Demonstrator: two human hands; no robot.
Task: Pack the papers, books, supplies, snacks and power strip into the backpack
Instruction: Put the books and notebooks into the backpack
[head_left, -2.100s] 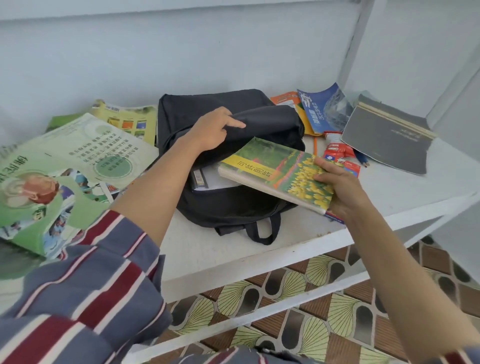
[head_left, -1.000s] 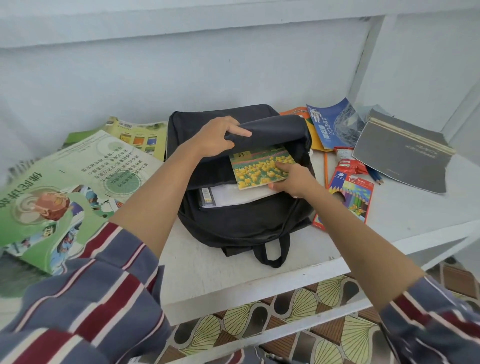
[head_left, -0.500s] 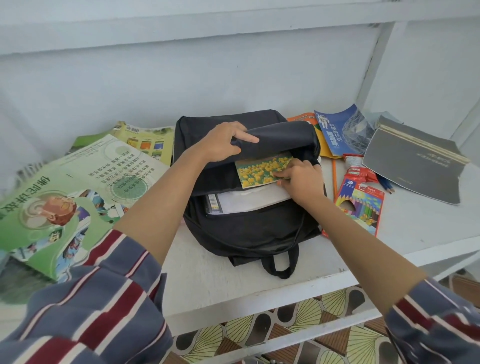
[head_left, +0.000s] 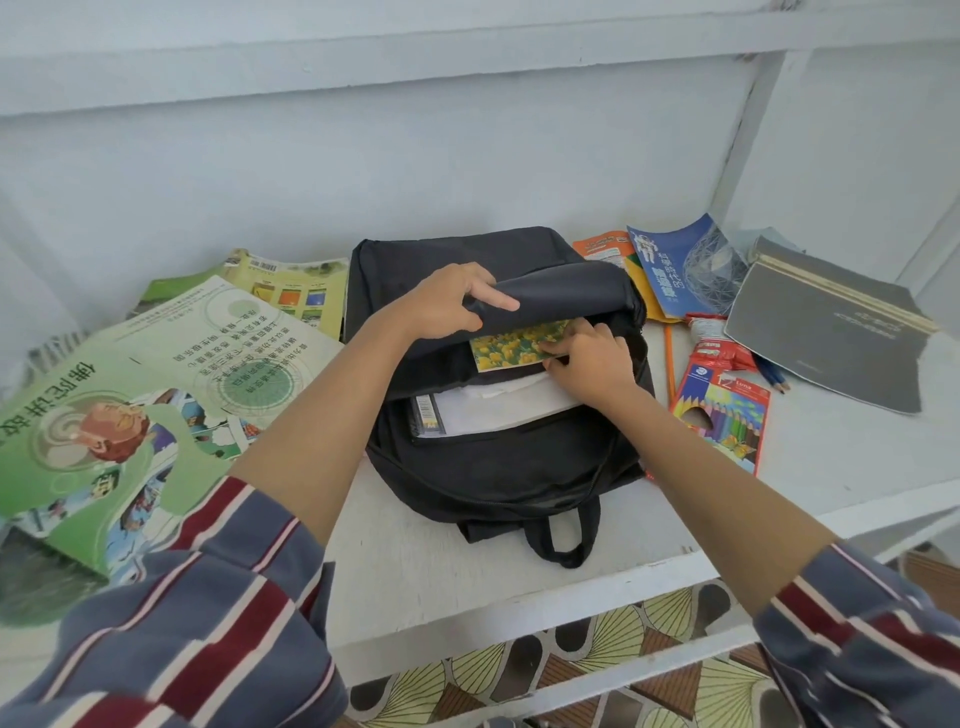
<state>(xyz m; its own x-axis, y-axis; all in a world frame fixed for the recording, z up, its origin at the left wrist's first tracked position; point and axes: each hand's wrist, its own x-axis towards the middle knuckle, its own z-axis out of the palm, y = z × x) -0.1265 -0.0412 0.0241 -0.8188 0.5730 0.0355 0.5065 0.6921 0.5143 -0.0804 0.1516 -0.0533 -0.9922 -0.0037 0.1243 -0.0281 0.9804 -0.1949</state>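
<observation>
On the white shelf, the flap of the black backpack is gripped and held up by the left hand. The flower book, pinched by the right hand, has been pushed deeper inside, so it is nearly packed.

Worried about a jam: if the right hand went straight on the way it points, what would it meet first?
The yellow-flowered book, which the right hand holds; beyond it, probably the backpack flap the left hand grips. Depth inside unclear.
</observation>
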